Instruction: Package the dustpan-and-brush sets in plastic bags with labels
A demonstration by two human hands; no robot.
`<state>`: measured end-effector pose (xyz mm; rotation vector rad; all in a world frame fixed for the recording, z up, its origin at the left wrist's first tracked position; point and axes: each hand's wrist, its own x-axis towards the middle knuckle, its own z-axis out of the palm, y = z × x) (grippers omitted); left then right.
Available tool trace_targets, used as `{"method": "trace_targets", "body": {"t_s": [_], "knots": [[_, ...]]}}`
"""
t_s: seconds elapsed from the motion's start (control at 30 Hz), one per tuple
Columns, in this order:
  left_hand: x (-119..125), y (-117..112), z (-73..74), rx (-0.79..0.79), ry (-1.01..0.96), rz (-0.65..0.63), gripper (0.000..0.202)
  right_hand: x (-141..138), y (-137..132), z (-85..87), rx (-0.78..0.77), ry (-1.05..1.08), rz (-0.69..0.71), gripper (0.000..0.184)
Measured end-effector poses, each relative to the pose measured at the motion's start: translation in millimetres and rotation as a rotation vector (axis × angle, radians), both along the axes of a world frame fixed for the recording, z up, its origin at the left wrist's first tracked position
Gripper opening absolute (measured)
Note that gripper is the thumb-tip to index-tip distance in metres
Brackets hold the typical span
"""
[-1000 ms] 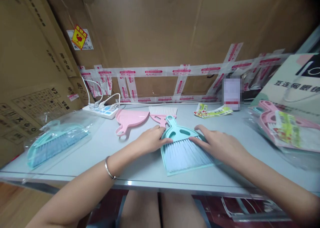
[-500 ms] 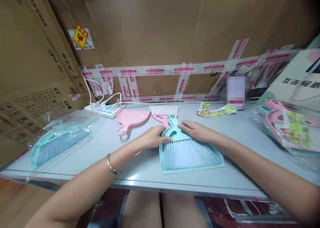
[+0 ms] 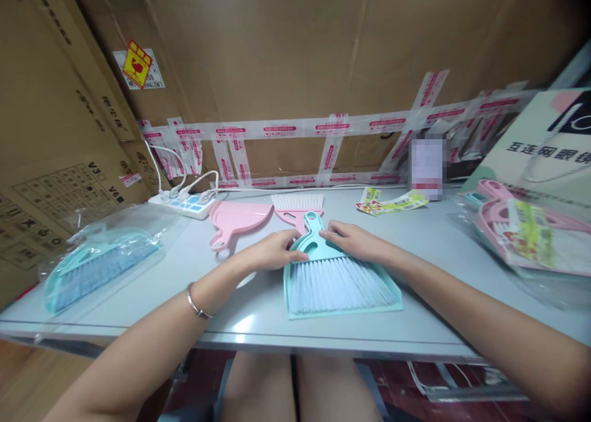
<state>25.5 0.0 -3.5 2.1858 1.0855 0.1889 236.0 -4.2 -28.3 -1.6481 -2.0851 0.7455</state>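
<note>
On the table in front of me lies a teal hand brush [image 3: 339,283] with pale blue bristles, nested on a matching dustpan [image 3: 344,315]. Its handle points away from me. My left hand [image 3: 277,249] grips the left side of the set, thumb on top of the brush's shoulder and fingers curled at the edge. From the other side, my right hand [image 3: 353,240] closes on the set near the base of the handle, its fingertips partly hidden. Just beyond them lie a pink brush [image 3: 298,209] with white bristles and a pink dustpan [image 3: 242,217].
At the left is a bagged teal brush-and-dustpan set [image 3: 101,265]. A power strip [image 3: 184,205] with white plugs stands behind. Printed cards [image 3: 392,203] lie at the back right, beside more bagged pink sets [image 3: 530,225]. Large cardboard boxes [image 3: 268,52] wall off the back.
The view has turned a little, so everything sits slightly further left in the picture. Both hands keep their hold on the teal set, which stays in place on the table.
</note>
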Motion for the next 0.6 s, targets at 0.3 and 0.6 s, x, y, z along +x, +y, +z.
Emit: {"method": "trace_targets", "body": {"t_s": [0.3,0.6], "knots": [[-5.3,-1.7,10.0,-0.035,-0.055,-0.054,0.036,-9.6,18.5,5.2,-0.052,0.206,-0.123,0.046],[9.1,-11.7,3.8,-0.027,-0.073,0.042,0.035,-21.1,41.3,-3.7,-0.066,0.338,-0.134,0.055]]}}
